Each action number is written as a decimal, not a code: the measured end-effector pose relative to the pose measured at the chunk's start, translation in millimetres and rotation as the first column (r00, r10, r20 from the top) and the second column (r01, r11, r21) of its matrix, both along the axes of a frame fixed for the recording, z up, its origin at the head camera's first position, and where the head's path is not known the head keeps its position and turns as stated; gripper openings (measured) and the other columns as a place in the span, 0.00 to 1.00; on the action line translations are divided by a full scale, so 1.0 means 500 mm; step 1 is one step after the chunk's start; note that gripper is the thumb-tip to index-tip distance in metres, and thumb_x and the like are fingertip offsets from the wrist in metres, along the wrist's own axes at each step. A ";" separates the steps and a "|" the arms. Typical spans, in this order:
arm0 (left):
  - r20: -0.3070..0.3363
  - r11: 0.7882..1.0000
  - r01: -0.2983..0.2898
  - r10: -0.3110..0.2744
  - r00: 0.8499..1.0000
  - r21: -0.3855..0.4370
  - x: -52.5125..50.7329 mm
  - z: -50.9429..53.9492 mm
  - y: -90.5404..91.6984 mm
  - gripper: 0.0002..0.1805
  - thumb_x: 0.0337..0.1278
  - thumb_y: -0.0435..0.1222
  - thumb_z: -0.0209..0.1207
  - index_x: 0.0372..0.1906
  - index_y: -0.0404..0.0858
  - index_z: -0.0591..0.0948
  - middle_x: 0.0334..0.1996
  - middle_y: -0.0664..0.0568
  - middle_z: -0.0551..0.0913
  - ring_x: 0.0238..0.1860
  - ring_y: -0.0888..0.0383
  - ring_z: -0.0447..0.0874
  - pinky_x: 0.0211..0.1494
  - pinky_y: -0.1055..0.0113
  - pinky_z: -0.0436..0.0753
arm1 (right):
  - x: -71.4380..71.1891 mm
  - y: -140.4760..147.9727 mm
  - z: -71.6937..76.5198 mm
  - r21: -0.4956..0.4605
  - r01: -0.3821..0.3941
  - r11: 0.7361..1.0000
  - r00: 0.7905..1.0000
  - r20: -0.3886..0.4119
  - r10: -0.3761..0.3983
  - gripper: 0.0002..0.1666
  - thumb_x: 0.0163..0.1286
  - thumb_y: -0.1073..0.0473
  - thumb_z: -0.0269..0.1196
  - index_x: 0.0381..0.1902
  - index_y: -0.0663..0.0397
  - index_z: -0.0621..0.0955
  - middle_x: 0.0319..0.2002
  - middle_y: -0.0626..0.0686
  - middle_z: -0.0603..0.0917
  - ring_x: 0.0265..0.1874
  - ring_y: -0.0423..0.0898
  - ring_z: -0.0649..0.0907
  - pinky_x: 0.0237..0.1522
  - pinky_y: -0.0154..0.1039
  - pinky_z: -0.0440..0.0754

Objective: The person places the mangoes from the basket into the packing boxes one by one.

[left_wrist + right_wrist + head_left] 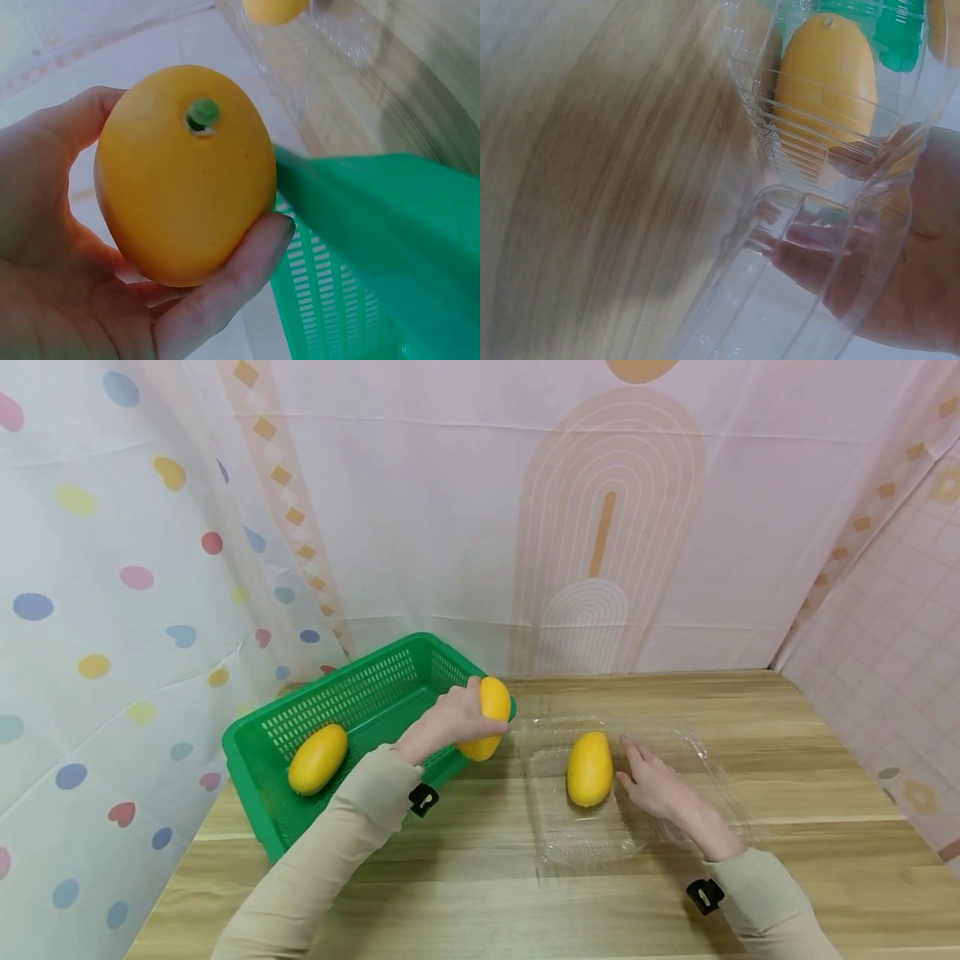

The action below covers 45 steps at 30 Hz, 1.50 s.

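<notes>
My left hand [456, 717] grips a yellow, mango-like fruit [494, 700] above the right end of a green basket [251, 793]. In the left wrist view, this fruit [184, 180] has a small green stem, with thumb and fingers wrapped around its sides. A second yellow fruit [589, 770] lies in a clear plastic box [555, 852] on the table. My right hand [660, 785] rests at that box, its fingers extended near the fold between tray and lid. Through the clear plastic [780, 300], the right wrist view shows the fingers partly blurred.
Another yellow fruit [318, 760] lies in the left part of the basket. The box's clear lid [705, 752] spreads out to the right on the wooden table [465, 902]. A patterned cloth [420, 527] hangs behind the table, with more cloth at both sides.
</notes>
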<state>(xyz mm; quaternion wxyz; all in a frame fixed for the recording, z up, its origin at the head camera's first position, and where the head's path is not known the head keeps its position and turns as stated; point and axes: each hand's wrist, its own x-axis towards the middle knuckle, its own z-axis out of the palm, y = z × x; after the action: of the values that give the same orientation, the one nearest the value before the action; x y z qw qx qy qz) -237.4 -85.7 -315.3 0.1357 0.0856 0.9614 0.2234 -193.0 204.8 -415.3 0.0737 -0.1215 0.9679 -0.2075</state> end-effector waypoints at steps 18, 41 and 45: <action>-0.048 0.998 0.057 -0.057 0.997 0.000 0.006 -0.015 0.063 0.44 0.50 0.50 0.63 0.67 0.33 0.58 0.38 0.43 0.80 0.30 0.52 0.80 0.29 0.66 0.78 | -0.001 0.001 0.000 -0.008 -0.002 1.000 1.000 0.001 0.002 0.37 0.74 0.59 0.49 0.72 0.70 0.50 0.68 0.77 0.56 0.65 0.74 0.62 0.63 0.66 0.63; -0.037 0.998 0.030 -0.032 0.999 -0.055 0.000 -0.101 0.157 0.50 0.51 0.58 0.61 0.72 0.35 0.55 0.39 0.45 0.81 0.31 0.54 0.77 0.30 0.65 0.74 | 0.001 0.001 -0.001 -0.018 -0.013 1.000 1.000 -0.008 0.013 0.37 0.73 0.60 0.50 0.71 0.72 0.50 0.68 0.78 0.56 0.65 0.73 0.63 0.62 0.65 0.65; -0.061 0.995 0.028 -0.034 0.998 -0.100 -0.002 -0.117 0.168 0.50 0.51 0.59 0.60 0.72 0.35 0.56 0.41 0.43 0.82 0.32 0.53 0.79 0.30 0.65 0.76 | 0.001 0.001 0.000 -0.019 -0.010 1.000 1.000 -0.004 0.010 0.37 0.74 0.60 0.49 0.71 0.72 0.50 0.68 0.77 0.56 0.65 0.73 0.62 0.62 0.65 0.64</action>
<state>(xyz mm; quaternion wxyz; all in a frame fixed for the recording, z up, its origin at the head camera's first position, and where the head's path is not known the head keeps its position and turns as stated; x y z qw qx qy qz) -238.4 -1.9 -373.9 0.1129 0.1006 0.9737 0.1702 -192.4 205.3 -415.2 0.0717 -0.1276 0.9654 -0.2160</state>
